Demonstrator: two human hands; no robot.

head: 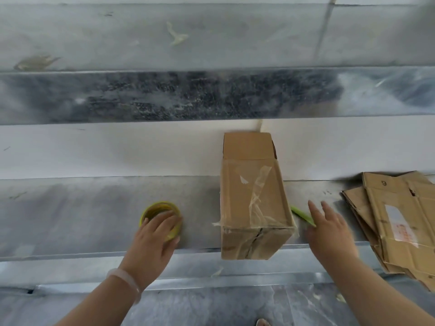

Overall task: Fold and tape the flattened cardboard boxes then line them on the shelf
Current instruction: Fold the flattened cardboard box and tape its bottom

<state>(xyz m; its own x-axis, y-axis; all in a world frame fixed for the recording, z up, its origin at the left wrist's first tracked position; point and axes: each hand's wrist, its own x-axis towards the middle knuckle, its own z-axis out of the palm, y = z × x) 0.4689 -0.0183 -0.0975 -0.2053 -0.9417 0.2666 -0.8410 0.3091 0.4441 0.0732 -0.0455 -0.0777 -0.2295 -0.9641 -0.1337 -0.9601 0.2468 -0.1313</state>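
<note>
A folded cardboard box [253,196] stands on the metal shelf [82,208], its near end taped shut and hanging slightly over the front edge; the far flap stands up. Loose clear tape crosses its top. A roll of yellowish tape [155,209] lies flat on the shelf to the left. My left hand [156,236] rests over the roll with fingers spread on it. My right hand [327,228] hovers just right of the box, fingers straight, above a green cutter [301,214]. A stack of flattened boxes [395,222] lies at the right.
A second metal shelf [164,97] runs overhead, with a white wall behind. The flattened stack overhangs the shelf's front edge at the right. Grey floor tiles show below the shelf.
</note>
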